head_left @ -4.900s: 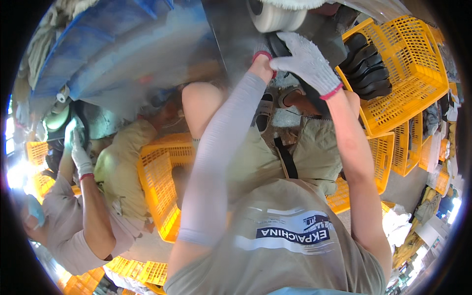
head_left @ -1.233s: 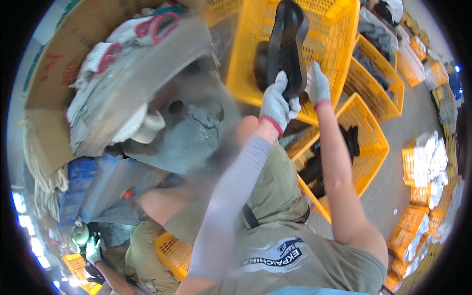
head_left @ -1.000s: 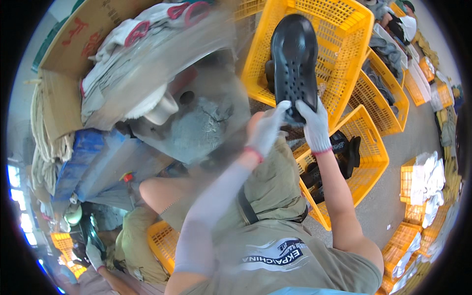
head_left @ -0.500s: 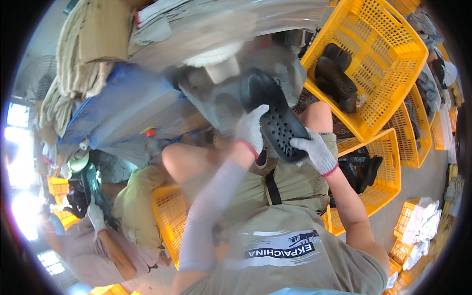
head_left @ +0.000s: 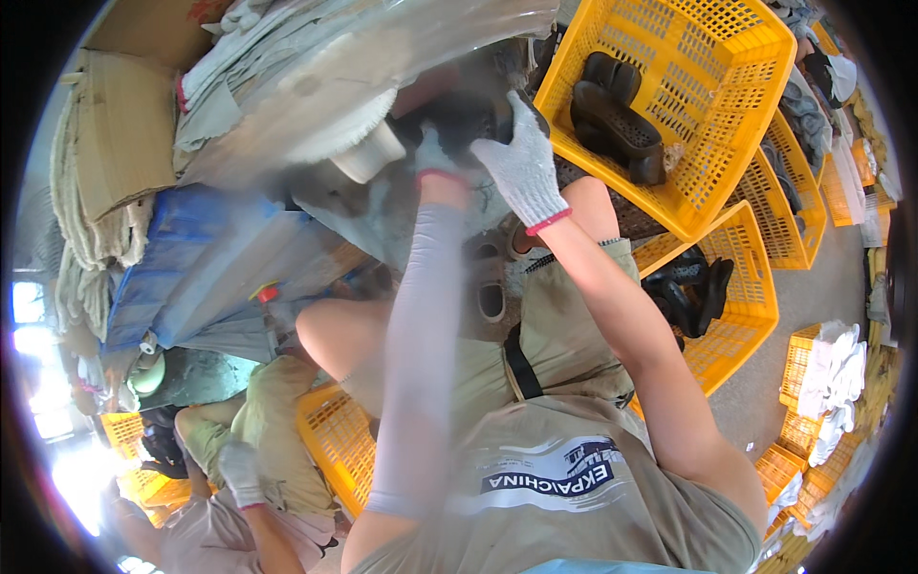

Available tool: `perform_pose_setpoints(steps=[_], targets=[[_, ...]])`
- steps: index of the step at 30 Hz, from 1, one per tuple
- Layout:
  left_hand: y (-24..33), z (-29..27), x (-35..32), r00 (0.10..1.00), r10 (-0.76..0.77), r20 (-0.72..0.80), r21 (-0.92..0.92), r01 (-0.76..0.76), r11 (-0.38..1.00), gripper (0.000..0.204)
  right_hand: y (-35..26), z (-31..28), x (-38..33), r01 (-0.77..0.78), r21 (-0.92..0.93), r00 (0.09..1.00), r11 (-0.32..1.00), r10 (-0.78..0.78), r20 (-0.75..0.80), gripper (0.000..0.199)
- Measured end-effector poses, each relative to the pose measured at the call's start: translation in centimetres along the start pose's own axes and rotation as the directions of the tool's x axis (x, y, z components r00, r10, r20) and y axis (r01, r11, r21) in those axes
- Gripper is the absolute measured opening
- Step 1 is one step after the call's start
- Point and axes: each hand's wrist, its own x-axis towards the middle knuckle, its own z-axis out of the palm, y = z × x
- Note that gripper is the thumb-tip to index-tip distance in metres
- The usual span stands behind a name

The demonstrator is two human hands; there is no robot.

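Note:
Both my hands wear white knit gloves with red cuffs and reach forward under a plastic-covered ledge. My left hand (head_left: pixel 435 156) is closed at the near left side of a black clog (head_left: pixel 463 117), which is dark and blurred. My right hand (head_left: pixel 524 170) grips its right side, thumb pointing left and fingers stretched forward. Most of the clog is hidden by the gloves and shadow. Just left of my left hand is a round white fuzzy wheel (head_left: pixel 361 126) with a pale hub.
A yellow crate (head_left: pixel 712 182) with black clogs (head_left: pixel 617 124) stands at the right, another yellow crate (head_left: pixel 765 297) below it. Cardboard and cloth stacks (head_left: pixel 120 143) and a blue sheet (head_left: pixel 167 253) lie left. A co-worker's gloved hand (head_left: pixel 239 471) is at lower left.
Both hands have carried the clog forward and left, from above my lap to beneath the ledge near the wheel. The co-worker's hand has dropped and no longer holds a shoe.

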Motion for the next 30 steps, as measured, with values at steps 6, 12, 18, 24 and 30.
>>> perform_pose_setpoints(steps=[6,12,18,24,30], targets=[[4.3,-7.4,1.3,0.852,0.506,-0.134,0.942,-0.050,0.333,0.060,-0.4,2.4,1.7,0.135,-0.151,0.981,0.979,-0.111,0.160,0.055],[4.6,-7.6,-3.7,0.535,0.601,0.594,0.785,-0.221,-0.579,0.070,0.8,4.7,4.7,0.056,-0.119,0.933,0.991,-0.010,0.359,0.048],[4.7,-5.0,-5.3,0.890,0.439,0.126,0.992,-0.115,-0.050,0.054,1.4,7.1,5.6,-0.067,-0.093,0.937,0.993,0.094,0.336,0.060],[1.8,-4.7,-2.1,0.961,0.254,-0.112,0.594,-0.140,0.793,0.086,-4.2,-3.1,1.0,0.054,-0.166,0.914,0.985,0.018,0.405,0.083],[-0.5,-2.0,1.2,0.925,0.243,-0.294,0.304,-0.150,0.941,0.077,-4.4,-4.5,-6.1,0.276,-0.063,0.960,0.959,-0.278,-0.034,0.088]])
